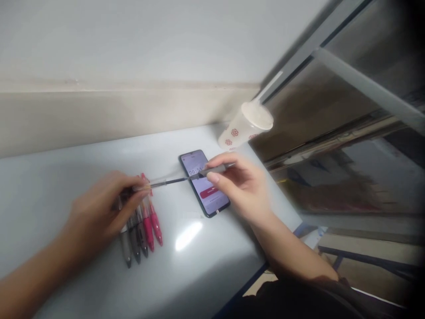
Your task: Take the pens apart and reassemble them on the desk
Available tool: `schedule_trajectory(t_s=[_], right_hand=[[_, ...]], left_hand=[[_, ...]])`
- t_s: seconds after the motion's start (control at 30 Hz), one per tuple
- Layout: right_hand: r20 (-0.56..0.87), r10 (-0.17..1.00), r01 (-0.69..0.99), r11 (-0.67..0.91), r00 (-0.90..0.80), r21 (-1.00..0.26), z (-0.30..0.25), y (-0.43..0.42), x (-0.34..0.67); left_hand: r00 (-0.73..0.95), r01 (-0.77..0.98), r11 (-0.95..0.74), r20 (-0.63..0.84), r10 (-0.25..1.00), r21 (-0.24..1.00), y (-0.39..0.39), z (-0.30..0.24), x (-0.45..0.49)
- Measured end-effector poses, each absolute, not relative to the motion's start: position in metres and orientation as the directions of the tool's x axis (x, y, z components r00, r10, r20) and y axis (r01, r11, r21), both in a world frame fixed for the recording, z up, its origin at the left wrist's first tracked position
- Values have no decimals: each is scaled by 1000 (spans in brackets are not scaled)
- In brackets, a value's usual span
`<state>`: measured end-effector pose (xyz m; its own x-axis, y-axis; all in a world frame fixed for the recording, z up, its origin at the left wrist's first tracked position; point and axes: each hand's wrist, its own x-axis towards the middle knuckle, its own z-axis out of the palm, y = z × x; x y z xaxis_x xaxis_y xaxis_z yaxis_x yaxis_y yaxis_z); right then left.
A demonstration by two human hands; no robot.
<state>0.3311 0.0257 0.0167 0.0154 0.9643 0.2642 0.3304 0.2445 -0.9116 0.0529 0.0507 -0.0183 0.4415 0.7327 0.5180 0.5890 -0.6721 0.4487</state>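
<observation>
My left hand (99,208) holds a clear pen barrel (149,184) by one end, above a row of pens. My right hand (239,186) pinches a grey pen section (215,169) over a smartphone (195,163). A thin dark ink refill (177,179) runs between the clear barrel and the grey section, and I cannot tell how they join. Several red and grey pens (142,232) lie side by side under my left hand, partly hidden by it. The smartphone lies face up, showing a timer and a red button.
A white paper cup (244,126) with red flower marks stands at the table's far corner behind the smartphone. The white table (202,248) meets a wall along its far edge. A window frame and glass (341,110) fill the right side.
</observation>
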Motion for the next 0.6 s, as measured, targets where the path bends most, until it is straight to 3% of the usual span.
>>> schedule_trajectory(t_s=[0.13, 0.3, 0.43, 0.6], right_hand=[[256, 967, 288, 245, 3, -926, 15, 26, 332], [360, 929, 334, 368, -88, -868, 21, 25, 336], [372, 907, 318, 418, -197, -851, 19, 28, 338], [479, 757, 292, 628, -444, -721, 14, 30, 335]], left_hand=[[452, 569, -685, 523, 723, 454, 50, -18, 53], [453, 572, -677, 510, 731, 463, 50, -20, 52], [528, 470, -753, 537, 658, 461, 53, -17, 54], [613, 386, -830, 560, 557, 403, 58, -18, 56]])
